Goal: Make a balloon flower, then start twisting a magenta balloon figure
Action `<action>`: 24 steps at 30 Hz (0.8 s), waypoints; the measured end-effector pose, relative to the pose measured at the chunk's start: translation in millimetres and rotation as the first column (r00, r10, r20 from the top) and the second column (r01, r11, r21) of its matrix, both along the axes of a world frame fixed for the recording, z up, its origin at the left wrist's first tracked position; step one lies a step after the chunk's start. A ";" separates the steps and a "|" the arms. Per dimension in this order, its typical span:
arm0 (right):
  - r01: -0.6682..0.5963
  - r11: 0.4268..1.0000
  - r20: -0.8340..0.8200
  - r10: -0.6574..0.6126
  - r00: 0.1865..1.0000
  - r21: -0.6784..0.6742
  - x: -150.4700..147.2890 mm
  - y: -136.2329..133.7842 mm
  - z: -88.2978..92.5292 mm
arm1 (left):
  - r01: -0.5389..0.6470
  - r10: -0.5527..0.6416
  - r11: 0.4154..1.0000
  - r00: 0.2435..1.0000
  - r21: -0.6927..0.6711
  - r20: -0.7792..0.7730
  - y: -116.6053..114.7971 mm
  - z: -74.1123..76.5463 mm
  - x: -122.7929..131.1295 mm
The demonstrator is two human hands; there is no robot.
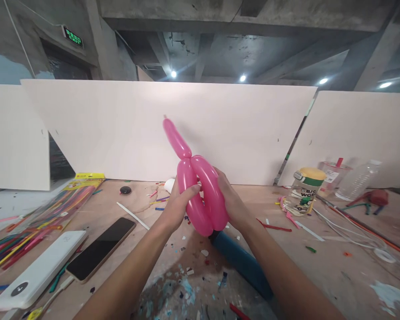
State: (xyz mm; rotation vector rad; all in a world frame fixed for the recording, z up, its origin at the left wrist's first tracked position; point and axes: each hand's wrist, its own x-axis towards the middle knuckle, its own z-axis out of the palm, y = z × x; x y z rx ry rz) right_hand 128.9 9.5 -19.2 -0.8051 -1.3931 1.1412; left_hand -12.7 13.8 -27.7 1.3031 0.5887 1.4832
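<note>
A twisted pink balloon (216, 191) is held upright above the table, with a loop of long segments and one thinner segment pointing up and left to a small tip. My left hand (182, 200) grips the loop's left side, its thumb across the front. Against the right side of the loop, my right hand (229, 195) is wrapped, its fingers mostly hidden behind the balloon. Below the balloon, partly behind my right forearm, lies a blue cylindrical pump (242, 264) with a dark tip close to the balloon's lower end.
Left on the table (336, 262) are a black phone (102, 249), a white power bank (40, 271) and bags of uninflated balloons (53, 213). At right stand a yellow-lidded cup (303, 191) and a clear bottle (358, 181), near cables. A white panel (120, 133) rises behind; scraps litter the surface.
</note>
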 end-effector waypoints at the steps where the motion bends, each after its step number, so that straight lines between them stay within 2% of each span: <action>1: 0.026 1.000 0.011 -0.026 1.000 0.012 -1.7 -1.5 -0.1 | 0.025 -0.025 1.000 1.000 -0.003 0.009 -1.8 -0.4 2.5; 3: 0.114 0.988 0.059 -0.121 0.991 0.105 -6.0 -3.6 -2.4 | 0.027 -0.027 1.000 1.000 -0.001 0.014 -5.3 -0.6 7.7; 7: 0.301 0.891 0.150 -0.367 0.918 0.340 -17.0 -3.7 -13.8 | -0.164 0.164 0.986 0.986 0.034 -0.005 -4.5 -3.9 13.6; 9: 0.352 0.860 0.155 -0.431 0.889 0.370 -20.7 -3.0 -17.5 | -0.201 0.202 0.979 0.979 0.029 0.000 1.5 -7.2 9.9; 11: 0.306 0.905 0.132 -0.355 0.925 0.294 -21.0 -2.5 -16.7 | -0.131 0.130 0.991 0.991 0.031 0.021 8.8 -9.3 1.5; 13: 0.166 0.972 0.092 -0.183 0.979 0.166 -17.5 -2.2 -12.3 | 0.021 -0.022 0.999 1.000 0.041 0.017 14.4 -8.9 -7.5; 14: 0.106 0.987 0.073 -0.115 0.991 0.121 -14.9 -1.9 -9.8 | 0.087 -0.088 0.995 0.996 0.040 0.006 16.0 -8.0 -10.8; 16: 0.101 0.989 0.069 -0.109 0.992 0.112 -9.8 -1.0 -6.4 | 0.129 -0.128 0.991 0.992 0.026 -0.019 16.5 -5.6 -12.6; 18: 0.223 0.957 0.081 -0.241 0.967 0.184 -6.8 0.6 -6.4 | 0.058 -0.057 0.998 0.998 0.029 -0.042 14.2 -3.7 -8.5; 21: 0.352 0.899 0.072 -0.381 0.922 0.260 -6.7 4.3 -10.4 | -0.151 0.158 0.986 0.983 0.076 -0.094 7.9 -2.6 1.2; 22: 0.378 0.889 0.054 -0.404 0.913 0.258 -7.1 5.7 -11.5 | -0.239 0.250 0.966 0.961 0.101 -0.119 5.6 -2.4 3.6; 24: 0.424 0.878 0.021 -0.439 0.898 0.221 -7.1 8.0 -12.0 | -0.403 0.443 0.890 0.874 0.211 -0.200 1.1 -1.8 6.4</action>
